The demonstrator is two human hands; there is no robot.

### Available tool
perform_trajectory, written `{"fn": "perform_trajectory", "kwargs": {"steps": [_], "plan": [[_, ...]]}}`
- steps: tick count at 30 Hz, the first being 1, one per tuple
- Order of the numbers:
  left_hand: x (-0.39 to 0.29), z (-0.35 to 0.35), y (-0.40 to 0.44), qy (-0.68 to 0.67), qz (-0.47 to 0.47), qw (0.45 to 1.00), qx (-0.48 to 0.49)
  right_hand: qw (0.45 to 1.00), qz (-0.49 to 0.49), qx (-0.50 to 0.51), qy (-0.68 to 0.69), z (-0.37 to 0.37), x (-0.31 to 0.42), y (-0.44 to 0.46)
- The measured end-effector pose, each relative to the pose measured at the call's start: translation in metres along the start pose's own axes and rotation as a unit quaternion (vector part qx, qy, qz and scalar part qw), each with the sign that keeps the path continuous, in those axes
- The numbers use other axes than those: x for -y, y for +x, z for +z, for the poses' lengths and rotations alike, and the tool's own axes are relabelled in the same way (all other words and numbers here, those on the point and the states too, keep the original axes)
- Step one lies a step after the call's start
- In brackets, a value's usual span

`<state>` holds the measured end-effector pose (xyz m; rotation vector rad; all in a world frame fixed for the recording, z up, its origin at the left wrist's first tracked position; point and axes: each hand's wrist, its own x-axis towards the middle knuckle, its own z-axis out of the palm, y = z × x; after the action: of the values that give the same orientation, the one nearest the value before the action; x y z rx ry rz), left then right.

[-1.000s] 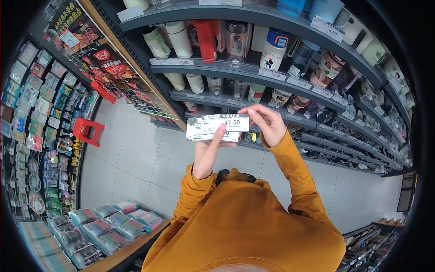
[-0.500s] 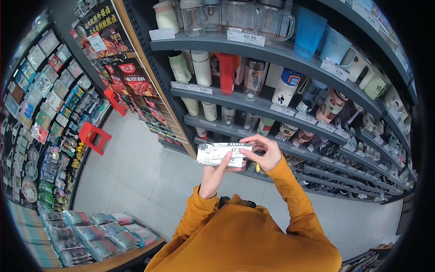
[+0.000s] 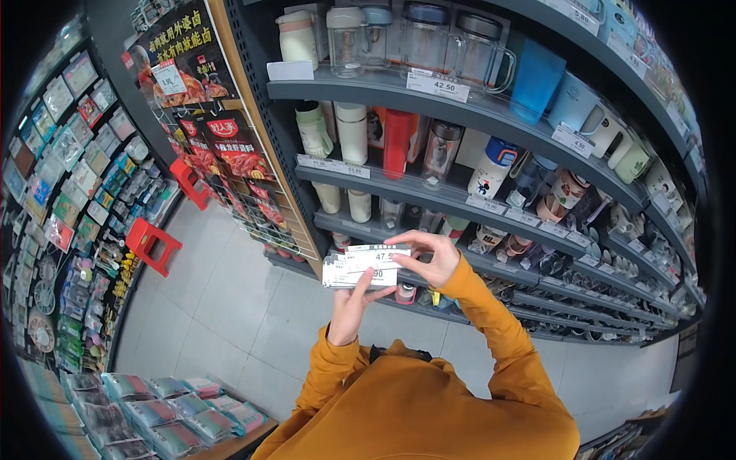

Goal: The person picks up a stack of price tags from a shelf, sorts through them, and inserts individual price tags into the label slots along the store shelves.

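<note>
- Holding the stack of price labels [image 3: 337,274], your left hand [image 3: 349,314] is keeping a narrow grip: the thumb is pressing on the front, and the fingers are supporting from behind.
- Your right hand [image 3: 441,261] is pinching the right end of the upper label [image 3: 368,259] between thumb and forefinger, while its other fingers are bending loosely.
- Compared with a half second ago, the view is showing more of the glass jugs [image 3: 425,38], and the stack is appearing a little more to the left. Both hands are staying on the labels, so the grip is remaining almost the same.
- The upper label is showing "47.5" beside your right thumb, and the lower label [image 3: 383,277] is showing "90" near your left thumb. Some digits are perhaps hiding under the fingers.
- The stack is staying in the air in front of the lower shelves, apart from the grey shelf edge [image 3: 349,172].
- The labels are looking thin, flat and rectangular, with white faces and dark print; their left edges are making small uneven steps.
- Around them, the red flask [image 3: 395,146] is standing smooth and upright, the jugs are looking clear and rounded, and your mustard sleeves [image 3: 498,330] are forming soft folds.
</note>
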<state>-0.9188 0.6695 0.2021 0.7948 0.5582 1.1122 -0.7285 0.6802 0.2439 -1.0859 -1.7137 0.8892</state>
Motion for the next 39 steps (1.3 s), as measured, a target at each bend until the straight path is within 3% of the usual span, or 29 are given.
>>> {"fn": "perform_trajectory", "kwargs": {"steps": [6,10,13,17,24,39], "plan": [[-0.008,-0.009,0.004,0.004,-0.008,1.000,0.020,0.994,-0.054,-0.015,-0.093,-0.013,0.006,0.030],[-0.010,-0.010,0.006,0.012,-0.029,0.999,0.033,0.966,-0.179,-0.123,-0.139,-0.036,0.026,0.082],[-0.009,-0.009,0.006,0.016,-0.035,0.998,0.040,0.961,-0.154,-0.181,-0.141,-0.054,0.057,0.123],[-0.007,-0.009,0.001,0.025,-0.041,0.998,0.036,0.884,-0.294,-0.273,-0.239,-0.069,0.072,0.188],[-0.008,-0.016,-0.005,0.020,-0.032,0.999,0.021,0.871,-0.152,-0.256,-0.391,-0.069,0.072,0.243],[-0.014,-0.024,-0.001,0.009,-0.022,1.000,0.013,0.888,-0.161,-0.290,-0.320,-0.073,0.063,0.267]]}}
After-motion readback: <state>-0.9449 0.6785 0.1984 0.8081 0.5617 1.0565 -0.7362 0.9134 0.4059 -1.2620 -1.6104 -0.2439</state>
